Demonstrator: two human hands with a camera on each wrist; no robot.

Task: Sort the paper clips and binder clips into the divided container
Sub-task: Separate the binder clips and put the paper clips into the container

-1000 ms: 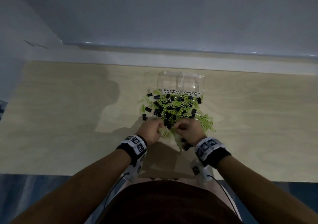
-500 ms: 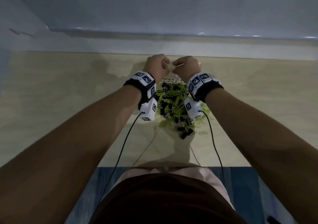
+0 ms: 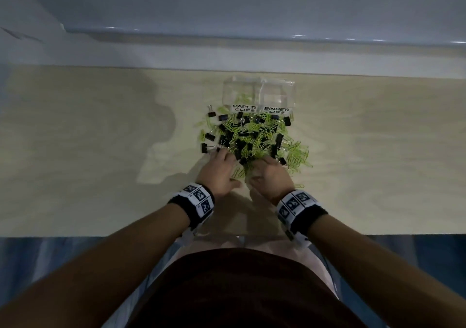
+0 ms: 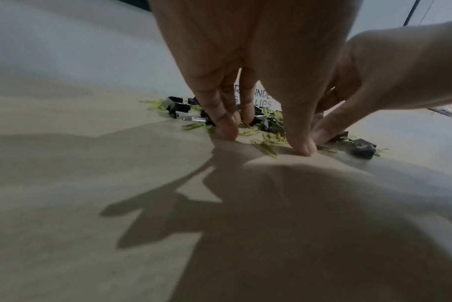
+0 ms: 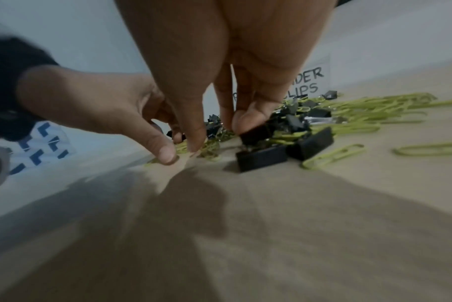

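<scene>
Picking step: left hand (image 3: 219,170) and right hand (image 3: 269,176) at pile (image 3: 252,138) near edge, pile before divided container (image 3: 259,95) on bench (image 3: 100,151). Left fingers (image 4: 226,122) apart, fingertips down among paper clips (image 5: 333,156); right fingers (image 5: 248,120) touching binder clip (image 5: 256,134), grip unclear. Next: pinch, carry to matching compartment.

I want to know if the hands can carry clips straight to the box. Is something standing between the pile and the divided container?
Nothing visible blocks it. The pile of clips lies directly in front of the divided container, reaching its labelled wall, and the container's top looks open. Both the left hand and right hand are at the pile's near edge.
</scene>
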